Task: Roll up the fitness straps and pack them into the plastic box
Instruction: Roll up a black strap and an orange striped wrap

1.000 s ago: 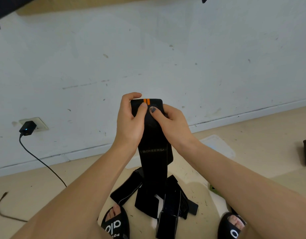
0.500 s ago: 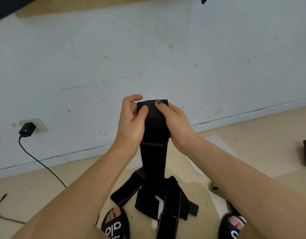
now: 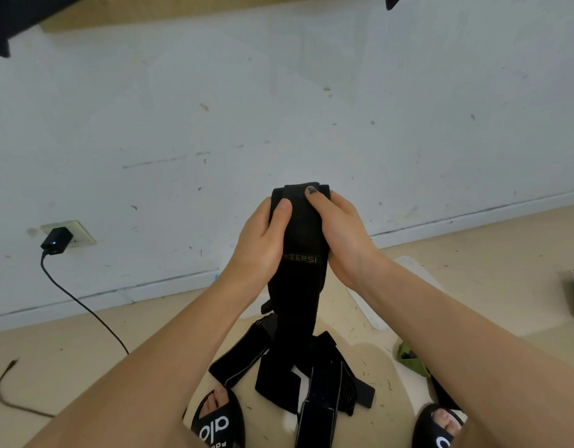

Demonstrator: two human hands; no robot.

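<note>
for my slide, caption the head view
Both hands rolling a black fitness strap above loose straps.

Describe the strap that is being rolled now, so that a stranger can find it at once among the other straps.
Start at the white wall and look just in front of it, at the middle of the view. There the left hand and right hand grip the black strap. Unlike the other straps lying on the floor, it hangs upright and shows gold lettering.

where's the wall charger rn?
Head view, far left: the black charger is plugged into the wall socket low on the white wall, left of both hands, its cable trailing down onto the floor.
</note>
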